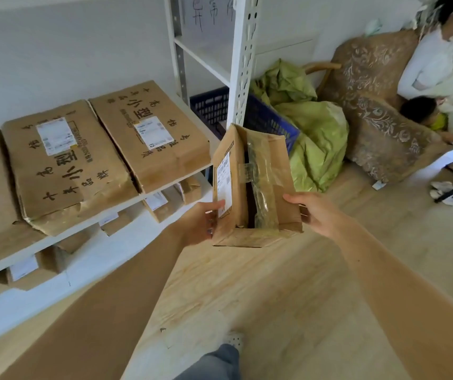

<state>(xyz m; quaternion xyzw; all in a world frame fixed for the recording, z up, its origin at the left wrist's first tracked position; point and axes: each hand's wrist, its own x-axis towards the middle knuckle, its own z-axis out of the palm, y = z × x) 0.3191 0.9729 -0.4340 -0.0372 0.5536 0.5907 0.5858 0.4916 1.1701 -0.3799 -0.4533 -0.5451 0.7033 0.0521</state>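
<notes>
The cardboard box (283, 171) was held up in the air between both hands, over the wooden floor (274, 297), just off the end of the white shelf (243, 64) and in front of the blue crate (269, 119). The left hand (200, 223) gripped its near left corner, thumb pressed on the white shipping label (224, 182). Its fingers curled round the edge and mostly out of sight. The right hand (315, 212) clamped the opposite side, thumb on the upper face, and its fingers were hidden behind the cardboard. A dark gap ran down the box under crumpled clear tape (261, 182); what lay inside could not be made out.

The label's barcode and print were too small to read. On the shelf lay large brown cartons (63, 165), the leftmost cut off by the frame, each printed with black Chinese characters. I could read 小型 plainly, while their white stickers were only a blur. Smaller parcels (162, 204) on the shelf below were half hidden under the board. A sheet (208, 12) fixed behind the uprights carried handwritten characters, sliced by the top edge and hard to read.

Green bags (315, 138) slumped against a patterned armchair (379, 105). A person in white (433, 64) stood at the right, partly out of frame. A second person's dark head (417, 108) showed behind the chair arm.
</notes>
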